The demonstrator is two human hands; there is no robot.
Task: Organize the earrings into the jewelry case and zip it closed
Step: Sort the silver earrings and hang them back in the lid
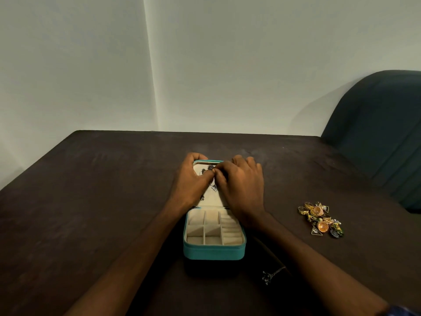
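A teal jewelry case (214, 250) lies open in the middle of the dark table (91, 201), its cream compartments near the person and its raised lid (210, 199) on the far side with a few dark earrings (210, 167) on the lining. Both hands meet over the lid: the left hand (190, 181) cups its far-left corner, while the right hand (241, 185) has fingertips pinched together, seemingly on a small earring. Well to the right lies a heap of gold earrings (320, 218); a small dark piece on a chain (271, 274) lies near the case.
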